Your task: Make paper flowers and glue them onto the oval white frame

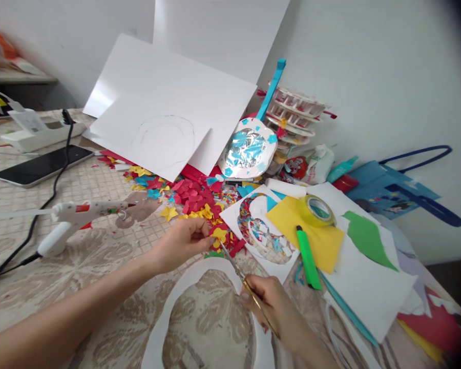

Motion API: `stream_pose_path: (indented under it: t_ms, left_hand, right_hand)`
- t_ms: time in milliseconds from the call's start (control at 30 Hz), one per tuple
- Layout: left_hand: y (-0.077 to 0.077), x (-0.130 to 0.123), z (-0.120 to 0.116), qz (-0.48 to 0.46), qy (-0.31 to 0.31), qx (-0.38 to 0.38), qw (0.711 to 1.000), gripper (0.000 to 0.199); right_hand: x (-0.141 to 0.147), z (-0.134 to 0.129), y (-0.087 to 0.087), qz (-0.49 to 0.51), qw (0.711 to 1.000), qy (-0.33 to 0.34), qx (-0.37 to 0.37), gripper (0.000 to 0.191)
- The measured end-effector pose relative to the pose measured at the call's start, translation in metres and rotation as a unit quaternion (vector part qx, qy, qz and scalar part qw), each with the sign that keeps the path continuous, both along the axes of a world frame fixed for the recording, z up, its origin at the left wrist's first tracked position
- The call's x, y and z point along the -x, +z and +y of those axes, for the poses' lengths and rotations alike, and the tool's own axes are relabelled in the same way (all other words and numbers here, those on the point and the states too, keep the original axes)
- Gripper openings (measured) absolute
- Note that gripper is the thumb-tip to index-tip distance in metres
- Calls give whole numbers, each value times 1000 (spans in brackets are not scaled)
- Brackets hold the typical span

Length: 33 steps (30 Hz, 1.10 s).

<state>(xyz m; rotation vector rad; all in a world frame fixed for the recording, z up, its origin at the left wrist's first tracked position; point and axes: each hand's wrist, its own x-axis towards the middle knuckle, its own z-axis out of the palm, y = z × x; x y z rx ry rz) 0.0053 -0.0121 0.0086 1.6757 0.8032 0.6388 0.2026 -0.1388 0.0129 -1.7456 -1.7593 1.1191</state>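
My left hand [188, 237] pinches a small yellow paper flower [218, 236] over the pile of cut pieces. My right hand [265, 302] is closed on gold-handled scissors [238, 271], whose tips point up at the flower's lower edge. Below both hands lies a white paper ring [165, 320] on the patterned tablecloth. Red paper pieces [192, 196] and several yellow flowers are heaped just beyond my left hand.
A glue gun [75, 215], black cable and phone [42, 165] lie at left. White boards [169, 97] lean behind. Tape [318, 209], a green marker [308, 256], yellow paper [288, 220] and a blue bag [392, 189] are at right.
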Motion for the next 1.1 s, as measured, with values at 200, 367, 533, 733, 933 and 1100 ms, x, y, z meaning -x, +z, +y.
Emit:
stream_pose_path:
  t_ms: [200,367,533,733,933,1100]
  left_hand:
    - [-2,0,0,-3,-1,-1,1000,24]
    - [-4,-1,1,-8,0,2,1000,24]
    - [-4,-1,1,-13,-1,7,1000,25]
    - [-4,-1,1,-21,1,8,1000,26]
    - [-4,0,2,-28,0,18,999,25]
    - [-6,0,3,-34,-3,52,998,25]
  right_hand:
    - [-2,0,-1,-5,1000,-4,5,48]
    - [-3,0,-1,0,1000,1,7,47]
    - [-4,-1,-2,-2,1000,6,6,47]
    - [-4,1,-5,-14,1000,11,-2,45]
    - [-5,-4,-8,-14,999,29,9,38]
    - [-7,-7,-14,54,998,10,32,47]
